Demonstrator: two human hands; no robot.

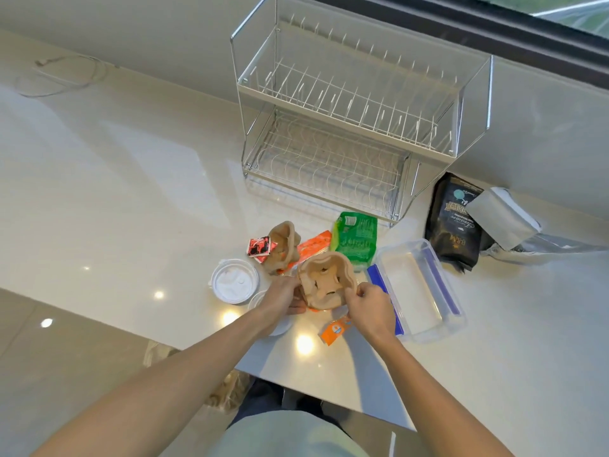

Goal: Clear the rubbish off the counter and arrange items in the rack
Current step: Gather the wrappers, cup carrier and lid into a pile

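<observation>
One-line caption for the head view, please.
Both hands, left and right, grip a brown pulp cup carrier above the littered counter, with the wire rack empty.

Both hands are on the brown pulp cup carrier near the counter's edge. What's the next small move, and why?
Probably lift the cup carrier clear of the counter and carry it off as rubbish. Both the left hand and the right hand already grip its edges, it is empty, and a second carrier and wrappers wait behind it.
</observation>
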